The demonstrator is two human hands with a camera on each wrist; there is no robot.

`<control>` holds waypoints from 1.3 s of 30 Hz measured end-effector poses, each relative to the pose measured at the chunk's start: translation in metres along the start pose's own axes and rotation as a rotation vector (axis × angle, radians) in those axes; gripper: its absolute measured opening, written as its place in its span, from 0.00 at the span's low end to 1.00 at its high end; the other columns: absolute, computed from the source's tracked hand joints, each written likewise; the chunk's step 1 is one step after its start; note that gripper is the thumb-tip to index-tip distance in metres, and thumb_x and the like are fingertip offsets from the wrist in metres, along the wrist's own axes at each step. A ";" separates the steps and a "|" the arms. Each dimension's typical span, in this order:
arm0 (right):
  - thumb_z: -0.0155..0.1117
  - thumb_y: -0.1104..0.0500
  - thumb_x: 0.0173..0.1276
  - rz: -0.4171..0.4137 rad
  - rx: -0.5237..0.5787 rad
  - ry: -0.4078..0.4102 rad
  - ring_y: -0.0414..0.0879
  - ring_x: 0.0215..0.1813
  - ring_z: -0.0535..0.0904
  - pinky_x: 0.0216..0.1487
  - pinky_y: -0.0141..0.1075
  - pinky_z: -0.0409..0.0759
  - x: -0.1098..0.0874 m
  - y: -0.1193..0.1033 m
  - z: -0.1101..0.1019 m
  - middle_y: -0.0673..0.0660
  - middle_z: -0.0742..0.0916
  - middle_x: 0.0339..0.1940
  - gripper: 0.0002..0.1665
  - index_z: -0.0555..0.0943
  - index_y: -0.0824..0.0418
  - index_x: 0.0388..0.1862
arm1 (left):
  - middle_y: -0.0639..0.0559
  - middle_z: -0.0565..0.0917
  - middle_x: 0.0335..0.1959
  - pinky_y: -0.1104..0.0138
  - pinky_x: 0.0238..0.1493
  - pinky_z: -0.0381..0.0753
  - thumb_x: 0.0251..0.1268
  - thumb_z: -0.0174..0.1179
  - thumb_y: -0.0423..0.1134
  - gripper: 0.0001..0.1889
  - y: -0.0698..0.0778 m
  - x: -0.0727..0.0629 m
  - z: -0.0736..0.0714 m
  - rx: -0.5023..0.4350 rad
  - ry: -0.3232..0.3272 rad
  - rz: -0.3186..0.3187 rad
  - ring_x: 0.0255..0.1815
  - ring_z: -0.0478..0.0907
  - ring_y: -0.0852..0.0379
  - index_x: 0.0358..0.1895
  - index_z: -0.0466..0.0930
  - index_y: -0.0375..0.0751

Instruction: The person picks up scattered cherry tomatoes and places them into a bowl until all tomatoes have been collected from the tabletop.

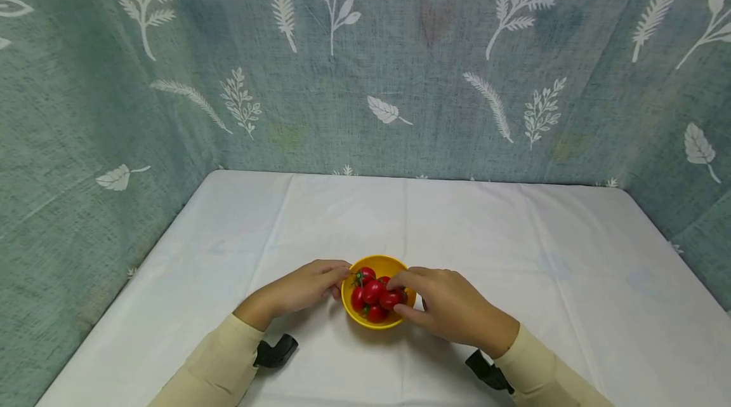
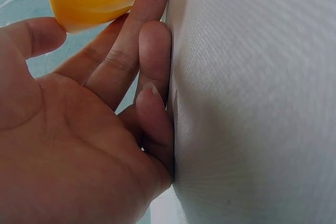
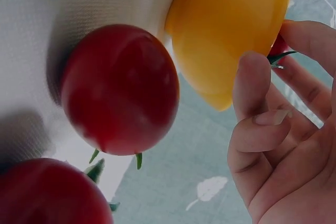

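Observation:
A yellow bowl [image 1: 378, 326] stands on the white cloth, with several small red tomatoes [image 1: 374, 291] with green stems inside it. My left hand [image 1: 308, 286] holds the bowl from its left side, thumb [image 2: 48, 35] at the rim and fingers [image 2: 118, 59] along the outer wall near the cloth. Reaching over the right rim, my right hand [image 1: 448, 305] pinches a tomato [image 1: 391, 299] between thumb and fingers, inside the bowl. In the right wrist view, one loose tomato [image 3: 121, 90] and another tomato [image 3: 50, 195] lie outside the bowl; the head view hides them behind my right hand and forearm.
A white cloth [image 1: 485, 229] with fold lines covers the table. Behind it and at both sides hangs a green curtain [image 1: 365, 77] with white leaf prints. A black strap piece [image 1: 276, 351] shows at my left wrist, and a black piece [image 1: 488, 372] at my right.

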State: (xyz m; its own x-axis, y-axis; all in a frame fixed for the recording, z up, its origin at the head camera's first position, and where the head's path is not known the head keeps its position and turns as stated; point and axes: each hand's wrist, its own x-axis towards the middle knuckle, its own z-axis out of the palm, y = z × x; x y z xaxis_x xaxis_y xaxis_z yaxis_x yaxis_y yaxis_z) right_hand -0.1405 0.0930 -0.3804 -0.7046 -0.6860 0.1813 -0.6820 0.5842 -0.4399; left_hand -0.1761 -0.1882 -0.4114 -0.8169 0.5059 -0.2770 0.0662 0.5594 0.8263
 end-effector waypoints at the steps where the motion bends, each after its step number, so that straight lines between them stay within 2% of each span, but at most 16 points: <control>1: 0.72 0.54 0.65 -0.002 -0.002 0.003 0.30 0.23 0.69 0.29 0.25 0.73 0.000 0.000 0.000 0.47 0.88 0.44 0.15 0.81 0.49 0.50 | 0.53 0.81 0.34 0.60 0.48 0.69 0.81 0.41 0.47 0.20 0.000 0.000 0.000 0.000 -0.001 0.001 0.42 0.75 0.55 0.60 0.79 0.42; 9: 0.72 0.52 0.65 0.013 -0.007 -0.023 0.30 0.26 0.71 0.30 0.25 0.74 0.001 0.001 0.001 0.47 0.87 0.47 0.15 0.84 0.49 0.51 | 0.53 0.80 0.33 0.61 0.48 0.69 0.81 0.40 0.47 0.20 0.002 0.000 0.000 0.011 -0.002 0.011 0.41 0.75 0.55 0.59 0.79 0.43; 17: 0.72 0.52 0.65 -0.009 -0.018 -0.035 0.34 0.28 0.76 0.32 0.24 0.75 0.001 0.001 0.002 0.47 0.87 0.46 0.14 0.86 0.49 0.50 | 0.53 0.81 0.34 0.60 0.51 0.68 0.81 0.40 0.48 0.21 0.001 -0.001 0.000 0.015 0.005 -0.003 0.43 0.75 0.55 0.61 0.78 0.43; 25: 0.72 0.52 0.65 -0.004 -0.022 -0.035 0.29 0.27 0.72 0.32 0.24 0.75 0.000 0.001 0.002 0.46 0.87 0.46 0.15 0.86 0.49 0.51 | 0.53 0.81 0.34 0.60 0.50 0.68 0.82 0.40 0.48 0.21 0.001 0.000 0.000 0.012 -0.001 -0.005 0.43 0.75 0.55 0.61 0.78 0.43; 39: 0.72 0.52 0.65 -0.005 -0.036 -0.040 0.29 0.26 0.71 0.32 0.24 0.74 -0.001 0.000 -0.001 0.46 0.87 0.47 0.16 0.86 0.49 0.51 | 0.53 0.80 0.34 0.60 0.49 0.68 0.82 0.40 0.48 0.21 0.000 0.000 0.000 0.015 0.001 -0.002 0.43 0.75 0.55 0.60 0.78 0.44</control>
State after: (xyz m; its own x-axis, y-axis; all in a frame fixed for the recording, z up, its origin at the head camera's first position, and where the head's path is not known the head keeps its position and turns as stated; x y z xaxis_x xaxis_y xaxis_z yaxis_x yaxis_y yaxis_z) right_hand -0.1396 0.0938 -0.3799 -0.6932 -0.7054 0.1480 -0.6928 0.5954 -0.4069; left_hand -0.1759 -0.1884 -0.4115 -0.8178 0.5037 -0.2784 0.0727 0.5703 0.8182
